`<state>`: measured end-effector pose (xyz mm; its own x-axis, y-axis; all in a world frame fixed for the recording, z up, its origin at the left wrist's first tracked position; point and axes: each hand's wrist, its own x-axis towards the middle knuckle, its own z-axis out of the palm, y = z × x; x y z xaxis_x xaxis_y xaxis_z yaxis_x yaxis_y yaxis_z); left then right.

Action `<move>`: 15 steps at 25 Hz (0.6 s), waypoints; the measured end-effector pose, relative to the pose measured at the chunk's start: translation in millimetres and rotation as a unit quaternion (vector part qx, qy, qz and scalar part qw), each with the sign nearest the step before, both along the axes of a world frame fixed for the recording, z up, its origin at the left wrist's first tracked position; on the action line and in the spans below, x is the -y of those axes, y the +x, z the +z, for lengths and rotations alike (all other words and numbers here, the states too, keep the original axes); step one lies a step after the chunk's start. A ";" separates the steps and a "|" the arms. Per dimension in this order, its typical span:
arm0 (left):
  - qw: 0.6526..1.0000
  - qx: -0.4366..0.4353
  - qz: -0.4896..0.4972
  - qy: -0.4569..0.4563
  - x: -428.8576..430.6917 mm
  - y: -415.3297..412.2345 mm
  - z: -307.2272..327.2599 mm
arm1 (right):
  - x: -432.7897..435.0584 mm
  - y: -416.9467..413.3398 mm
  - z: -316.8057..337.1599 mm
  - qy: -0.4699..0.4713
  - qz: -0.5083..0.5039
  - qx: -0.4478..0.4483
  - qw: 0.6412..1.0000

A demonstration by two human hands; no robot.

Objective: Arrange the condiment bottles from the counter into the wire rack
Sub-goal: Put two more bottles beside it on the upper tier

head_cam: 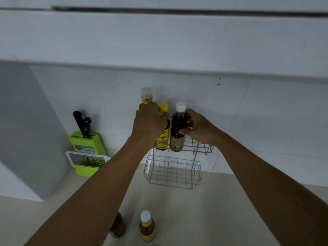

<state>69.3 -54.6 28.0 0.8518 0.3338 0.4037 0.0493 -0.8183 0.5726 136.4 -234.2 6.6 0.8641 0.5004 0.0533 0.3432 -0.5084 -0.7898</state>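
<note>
A two-tier white wire rack point(204, 148) hangs on the tiled wall. My left hand point(150, 121) grips a tall bottle with a clear cap point(146, 95) at the left end of the upper tier. My right hand point(197, 127) holds a dark bottle with a white cap point(178, 128) standing in the same tier. Between them stands a yellow-capped, yellow-labelled bottle point(163, 137). The lower basket point(173, 174) holds nothing. On the counter near me stand a small amber bottle with a white cap point(147, 226) and a reddish-brown bottle point(118, 228), partly hidden by my left forearm.
A green knife block point(87, 142) with black-handled knives stands against the wall at the left, with a green and white grater box point(87, 162) in front of it. A white cabinet overhangs the rack. A grey panel closes the counter's left side.
</note>
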 end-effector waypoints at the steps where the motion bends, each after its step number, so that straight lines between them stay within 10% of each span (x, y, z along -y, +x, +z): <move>1: 1.000 0.002 0.001 0.002 -0.4 0.2 -0.4 | -0.7 0.5 -1.5 0.007 0.010 -0.014 1.000; 15: 1.000 0.013 0.005 -0.016 -2.7 2.7 -5.0 | -6.4 6.9 -10.3 -0.033 -0.025 0.016 0.999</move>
